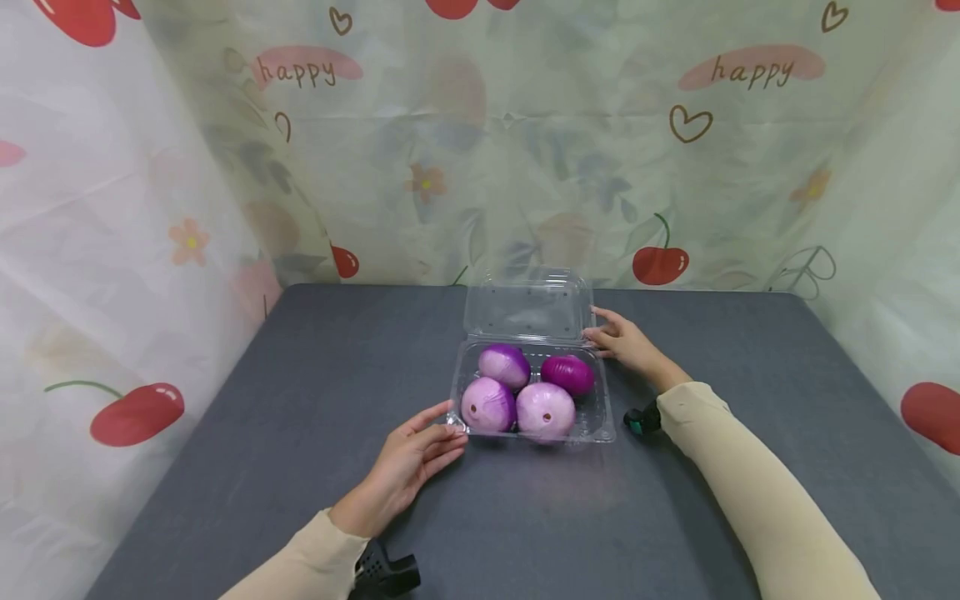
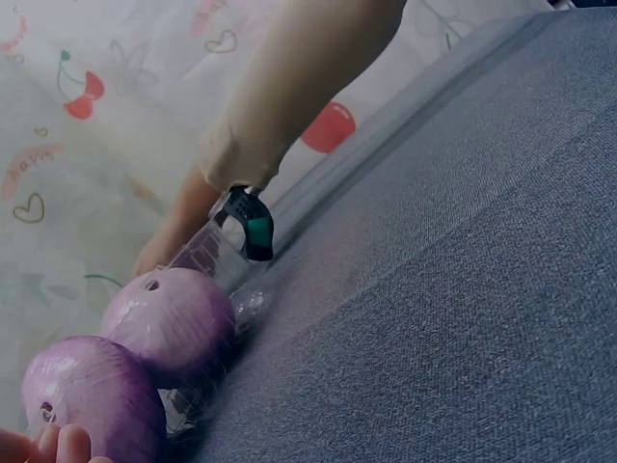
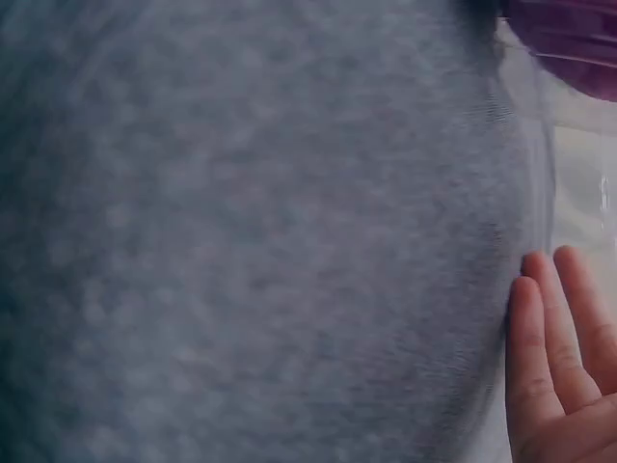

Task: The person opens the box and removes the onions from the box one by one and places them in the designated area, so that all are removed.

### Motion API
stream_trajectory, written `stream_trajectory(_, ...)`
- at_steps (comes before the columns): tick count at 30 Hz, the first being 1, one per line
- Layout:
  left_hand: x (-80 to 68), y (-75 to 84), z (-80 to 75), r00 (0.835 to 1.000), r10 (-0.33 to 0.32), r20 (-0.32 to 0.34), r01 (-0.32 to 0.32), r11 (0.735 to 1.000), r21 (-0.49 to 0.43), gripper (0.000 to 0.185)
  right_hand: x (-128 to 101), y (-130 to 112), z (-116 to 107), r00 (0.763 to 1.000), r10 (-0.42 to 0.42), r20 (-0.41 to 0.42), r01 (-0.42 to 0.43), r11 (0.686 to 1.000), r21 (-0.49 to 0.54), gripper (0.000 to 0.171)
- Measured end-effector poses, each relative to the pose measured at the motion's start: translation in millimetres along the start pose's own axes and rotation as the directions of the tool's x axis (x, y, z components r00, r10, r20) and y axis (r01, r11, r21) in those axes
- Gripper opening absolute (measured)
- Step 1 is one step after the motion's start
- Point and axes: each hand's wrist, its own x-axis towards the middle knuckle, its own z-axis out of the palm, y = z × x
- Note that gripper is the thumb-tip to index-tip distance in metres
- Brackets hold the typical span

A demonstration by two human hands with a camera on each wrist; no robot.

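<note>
A clear plastic clamshell box (image 1: 602,427) holding 4 purple onions (image 1: 488,404) is steadied mid-table (image 1: 225,433). Its near-left corner is touched by the left hand (image 1: 408,462), fingers nearly straight; the raised lid (image 1: 525,308) is met by the right hand (image 1: 626,342), fingers extended, nothing gripped.

In the right wrist view the whole picture is blurred, and the right hand (image 3: 554,367) is cut by the lower right edge, so only some fingers show. The dark onion (image 3: 569,43) is cut by the top edge there. In the left wrist view only fingertips of the left hand (image 2: 43,446) show at the bottom left corner. The clear box (image 2: 217,256) is hard to see there.
</note>
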Motion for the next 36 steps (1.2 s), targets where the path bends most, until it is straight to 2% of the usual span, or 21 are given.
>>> stream_trajectory(4, -1.1, -1.0, -0.1, 1.0, 0.0, 0.009, 0.0, 1.0, -0.001, 0.047, 2, 4, 1, 0.997, 0.082, 0.016, -0.081, 0.995, -0.061, 0.063)
stream_trajectory(8, -1.8, -1.6, -0.3, 1.0, -0.002, 0.014, 0.002, 1.0, 0.001, 0.047, 3, 4, 1, 0.992, 0.116, 0.039, -0.112, 0.989, -0.095, 0.063)
stream_trajectory(27, -2.7, -1.8, -0.3, 1.0, 0.002, 0.019, -0.002, 1.0, 0.005, 0.048, 1, 1, 2, 0.991, 0.12, 0.055, -0.114, 0.988, -0.106, 0.06)
stream_trajectory(36, -4.1, -0.6, 0.1, 1.0, -0.002, 0.016, 0.002, 1.0, 0.008, 0.049, -3, -6, -1, 0.999, 0.04, 0.023, -0.039, 0.999, -0.014, 0.073)
